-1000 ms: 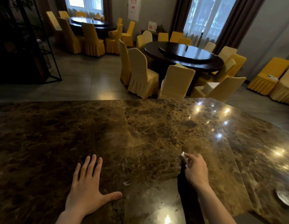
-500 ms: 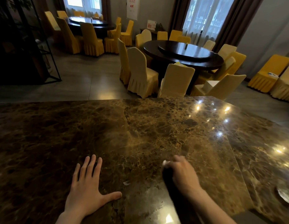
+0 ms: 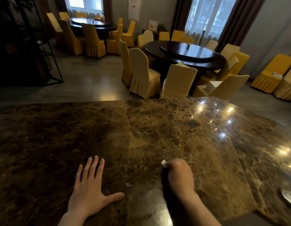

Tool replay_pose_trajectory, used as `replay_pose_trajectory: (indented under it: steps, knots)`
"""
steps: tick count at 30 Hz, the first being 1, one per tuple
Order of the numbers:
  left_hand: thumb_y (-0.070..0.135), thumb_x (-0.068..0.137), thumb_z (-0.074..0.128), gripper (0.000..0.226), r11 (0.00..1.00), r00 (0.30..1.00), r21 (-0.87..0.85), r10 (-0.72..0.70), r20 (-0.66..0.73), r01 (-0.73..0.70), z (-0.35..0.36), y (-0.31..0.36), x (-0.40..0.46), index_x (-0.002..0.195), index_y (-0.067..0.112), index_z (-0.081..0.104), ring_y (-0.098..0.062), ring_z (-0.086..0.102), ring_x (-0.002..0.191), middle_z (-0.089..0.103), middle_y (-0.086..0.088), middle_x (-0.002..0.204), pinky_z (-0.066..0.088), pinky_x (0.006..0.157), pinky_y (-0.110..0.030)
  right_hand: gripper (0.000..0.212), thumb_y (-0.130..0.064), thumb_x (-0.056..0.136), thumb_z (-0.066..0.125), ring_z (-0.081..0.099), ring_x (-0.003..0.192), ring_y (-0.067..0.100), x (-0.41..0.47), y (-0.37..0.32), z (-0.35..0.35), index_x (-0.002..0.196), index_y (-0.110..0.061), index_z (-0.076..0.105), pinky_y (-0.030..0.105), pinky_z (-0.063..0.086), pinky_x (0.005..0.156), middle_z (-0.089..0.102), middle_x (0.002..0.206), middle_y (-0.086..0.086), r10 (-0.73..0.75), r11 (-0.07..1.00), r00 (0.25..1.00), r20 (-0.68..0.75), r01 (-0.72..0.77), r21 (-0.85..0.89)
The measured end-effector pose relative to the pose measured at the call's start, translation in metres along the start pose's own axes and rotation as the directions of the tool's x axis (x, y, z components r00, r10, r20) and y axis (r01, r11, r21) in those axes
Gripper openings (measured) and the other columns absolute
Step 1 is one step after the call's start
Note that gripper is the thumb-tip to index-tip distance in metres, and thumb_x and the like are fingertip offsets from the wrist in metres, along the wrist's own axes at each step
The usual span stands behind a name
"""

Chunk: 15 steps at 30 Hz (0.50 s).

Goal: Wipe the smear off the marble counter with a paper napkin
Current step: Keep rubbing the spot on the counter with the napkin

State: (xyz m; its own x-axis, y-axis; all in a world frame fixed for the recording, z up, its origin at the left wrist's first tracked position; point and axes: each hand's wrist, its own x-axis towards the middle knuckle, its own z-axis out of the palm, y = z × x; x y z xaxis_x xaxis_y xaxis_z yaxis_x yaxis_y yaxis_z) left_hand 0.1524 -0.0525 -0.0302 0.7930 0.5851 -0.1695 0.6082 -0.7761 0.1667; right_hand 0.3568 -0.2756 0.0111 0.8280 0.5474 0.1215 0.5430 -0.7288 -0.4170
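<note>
The right hand is blurred, its grip clamped on a white paper napkin pressed to the marble counter. Left of that grip, the left hand lies flat, fingers spread. The wall poster's red writing is unreadable.

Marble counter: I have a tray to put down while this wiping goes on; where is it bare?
Marble counter: bare left of the flat left hand and beyond both hands to the far edge. Busy around the right hand with its paper napkin.
</note>
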Motion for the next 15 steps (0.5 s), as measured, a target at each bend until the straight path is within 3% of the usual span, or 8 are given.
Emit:
replay_pose_trajectory:
  steps: [3, 5, 9, 10, 12, 15]
  knots:
    - [0.118, 0.044, 0.011, 0.15, 1.0, 1.0, -0.008, -0.001, 0.008, 0.001, 0.001, 0.0, -0.001, 0.155, 0.025, -0.029, -0.018, -0.037, 0.15, -0.034, 0.002, 0.166, -0.015, 0.129, -0.05, 0.015, -0.011, 0.094, 0.063, 0.053, 0.081, 0.016, 0.005, 0.005, -0.004, 0.094, -0.018, 0.077, 0.027, 0.045, 0.068, 0.06, 0.083, -0.002, 0.13, 0.99, 0.985, -0.114, -0.135, -0.044]
    - [0.118, 0.044, 0.01, 0.15, 1.0, 1.0, -0.004, 0.002, 0.004, -0.002, 0.001, -0.001, -0.001, 0.154, 0.025, -0.03, -0.018, -0.037, 0.15, -0.034, 0.002, 0.166, -0.014, 0.13, -0.051, 0.011, -0.015, 0.094, 0.066, 0.048, 0.081, 0.009, -0.005, -0.021, 0.012, 0.092, -0.021, 0.075, 0.02, 0.036, 0.067, 0.059, 0.085, -0.006, 0.036, 0.999, 0.997, -0.075, -0.039, -0.032]
    - [0.118, 0.044, 0.011, 0.15, 1.0, 1.0, -0.021, 0.006, 0.008, -0.006, 0.002, -0.002, 0.0, 0.155, 0.025, -0.029, -0.018, -0.038, 0.15, -0.034, 0.002, 0.167, -0.014, 0.13, -0.051, 0.011, -0.022, 0.091, 0.067, 0.049, 0.082, 0.009, -0.028, -0.037, 0.033, 0.097, -0.027, 0.075, 0.018, 0.031, 0.064, 0.056, 0.083, -0.012, -0.21, 0.977, 0.973, 0.098, 0.212, -0.017]
    - [0.118, 0.044, 0.011, 0.15, 1.0, 1.0, -0.021, 0.008, 0.006, -0.008, 0.002, -0.001, 0.0, 0.155, 0.025, -0.029, -0.018, -0.038, 0.15, -0.034, 0.002, 0.166, -0.014, 0.13, -0.051, 0.011, -0.023, 0.091, 0.067, 0.051, 0.083, 0.009, -0.024, -0.026, 0.026, 0.095, -0.028, 0.075, 0.017, 0.033, 0.064, 0.058, 0.084, -0.014, -0.192, 0.981, 0.977, 0.088, 0.194, -0.019]
    - [0.118, 0.044, 0.011, 0.15, 1.0, 1.0, -0.019, 0.006, 0.004, -0.006, 0.002, -0.002, 0.001, 0.155, 0.025, -0.029, -0.018, -0.038, 0.15, -0.034, 0.002, 0.166, -0.014, 0.13, -0.051, 0.014, -0.018, 0.091, 0.067, 0.056, 0.086, 0.012, -0.011, 0.007, 0.008, 0.094, -0.027, 0.078, 0.023, 0.042, 0.07, 0.065, 0.087, -0.009, -0.024, 0.999, 1.0, 0.007, 0.024, -0.032]
    - [0.118, 0.044, 0.012, 0.15, 1.0, 1.0, -0.031, 0.005, 0.003, -0.004, 0.004, -0.002, 0.0, 0.155, 0.026, -0.029, -0.018, -0.039, 0.149, -0.035, 0.002, 0.166, -0.014, 0.129, -0.051, 0.019, -0.006, 0.09, 0.065, 0.055, 0.082, 0.022, -0.003, 0.043, -0.016, 0.097, -0.017, 0.08, 0.034, 0.044, 0.067, 0.066, 0.083, 0.001, 0.218, 0.973, 0.962, -0.162, -0.227, -0.036]
